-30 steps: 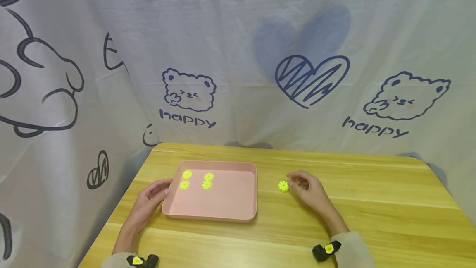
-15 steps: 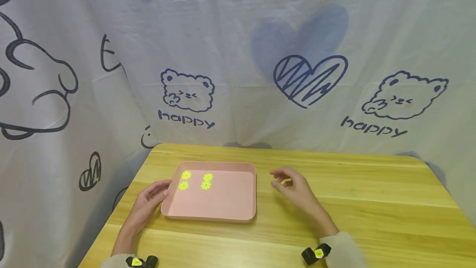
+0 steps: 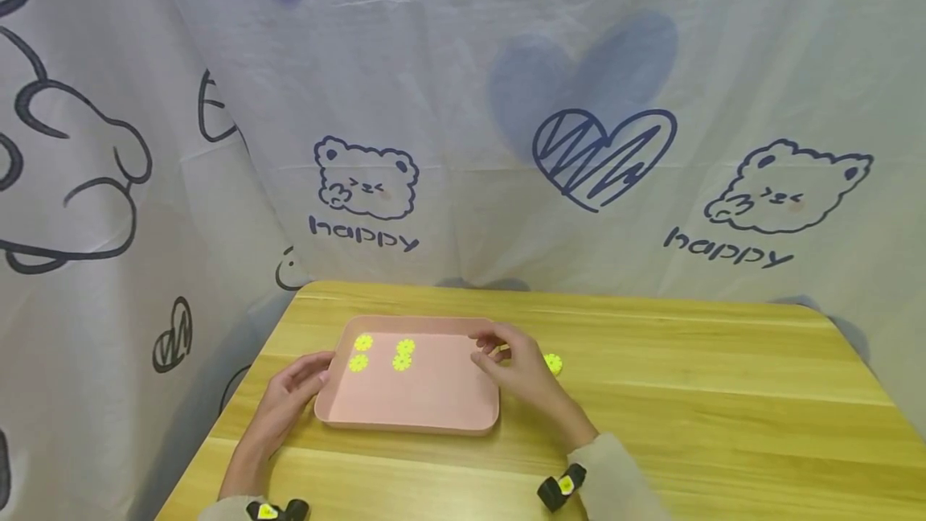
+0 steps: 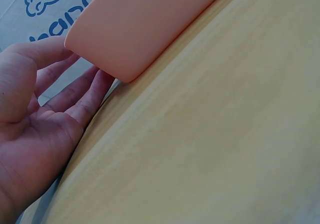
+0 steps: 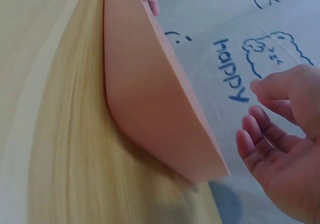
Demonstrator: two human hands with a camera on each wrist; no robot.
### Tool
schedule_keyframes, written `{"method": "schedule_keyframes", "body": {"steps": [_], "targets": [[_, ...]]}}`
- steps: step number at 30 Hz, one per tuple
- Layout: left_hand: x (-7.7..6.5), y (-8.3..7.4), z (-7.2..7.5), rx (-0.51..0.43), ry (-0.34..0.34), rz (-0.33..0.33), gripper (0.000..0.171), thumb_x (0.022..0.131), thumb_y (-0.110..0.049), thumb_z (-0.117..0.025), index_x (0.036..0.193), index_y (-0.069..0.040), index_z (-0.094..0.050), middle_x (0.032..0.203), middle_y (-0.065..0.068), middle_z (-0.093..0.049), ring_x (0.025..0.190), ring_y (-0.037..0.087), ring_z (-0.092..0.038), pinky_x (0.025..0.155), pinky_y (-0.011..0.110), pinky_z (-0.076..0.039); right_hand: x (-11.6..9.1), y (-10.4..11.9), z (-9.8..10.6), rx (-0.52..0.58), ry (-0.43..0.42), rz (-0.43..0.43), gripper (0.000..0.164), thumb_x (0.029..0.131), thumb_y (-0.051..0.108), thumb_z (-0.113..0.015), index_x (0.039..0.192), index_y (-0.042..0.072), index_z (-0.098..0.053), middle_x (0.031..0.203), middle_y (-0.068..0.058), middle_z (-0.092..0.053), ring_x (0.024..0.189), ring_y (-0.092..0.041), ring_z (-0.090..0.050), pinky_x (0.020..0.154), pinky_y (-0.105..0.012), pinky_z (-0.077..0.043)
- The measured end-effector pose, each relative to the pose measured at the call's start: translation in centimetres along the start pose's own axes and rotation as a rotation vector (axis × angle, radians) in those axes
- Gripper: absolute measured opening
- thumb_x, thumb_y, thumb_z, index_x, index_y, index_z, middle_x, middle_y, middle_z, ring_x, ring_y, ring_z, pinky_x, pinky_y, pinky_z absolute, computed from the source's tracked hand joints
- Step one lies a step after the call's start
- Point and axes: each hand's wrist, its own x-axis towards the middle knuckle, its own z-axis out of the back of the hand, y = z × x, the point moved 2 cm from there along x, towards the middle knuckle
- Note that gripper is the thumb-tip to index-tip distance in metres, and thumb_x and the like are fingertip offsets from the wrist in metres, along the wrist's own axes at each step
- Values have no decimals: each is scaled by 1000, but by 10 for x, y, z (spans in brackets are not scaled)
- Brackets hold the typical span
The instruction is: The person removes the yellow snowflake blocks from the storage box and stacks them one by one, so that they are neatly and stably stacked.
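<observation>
In front of me I see a yellow wood-grained bench (image 3: 723, 400), and behind it a pale fabric curtain (image 3: 463, 87) printed with a dark-blue hatched heart (image 3: 604, 157), outlined bear heads (image 3: 366, 178) and "happy" lettering (image 3: 364, 234).

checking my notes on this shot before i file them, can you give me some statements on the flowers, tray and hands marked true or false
1. Four flowers show in the tray: true.
2. Every flower is in the tray: false; one flower is on the table, right of the tray.
3. The left hand touches the tray's left side: true.
4. The right hand lies flat on the table: false; it is over the tray's right side.
5. The tray is blue: false; it is pink.
</observation>
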Motion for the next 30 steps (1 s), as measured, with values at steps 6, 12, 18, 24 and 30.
{"method": "schedule_keyframes", "body": {"steps": [6,12,18,24,30], "targets": [[-1,2,1,2,-6,12,54,103,-24,-66,146,3,-49,147,22,-51,119,1,-58,98,16,-49,15,3,-26,-21,29,-32,27,93,4,-75,119,2,-70,105,-15,-67,90,-19,-63,76,-27,-59],[-1,1,2,2,-2,4,53,103,-24,-66,146,3,-49,147,22,-51,120,1,-58,99,16,-49,30,-1,-54,-10,79,-1,25,91,1,-74,115,0,-70,100,-17,-67,88,-21,-64,75,-25,-56],[-1,2,1,-3,-1,5,53,103,-23,-66,146,3,-49,147,20,-53,121,2,-58,99,17,-48,41,-7,-78,-35,135,-65,27,92,1,-74,118,-3,-70,102,-15,-68,91,-20,-63,81,-26,-56],[-1,0,2,-1,-6,-3,52,103,-22,-66,146,3,-49,145,18,-55,120,1,-58,99,17,-49,53,-10,-96,-17,161,-135,26,92,2,-73,117,-3,-70,96,-7,-65,87,-14,-58,78,-24,-53],[0,-2,2,2,-5,-24,51,103,-20,-66,145,4,-50,142,14,-58,119,0,-58,99,17,-49,61,-18,-111,-57,165,-192,23,89,2,-74,112,-1,-70,91,-5,-60,84,-14,-54,75,-27,-51]]}}
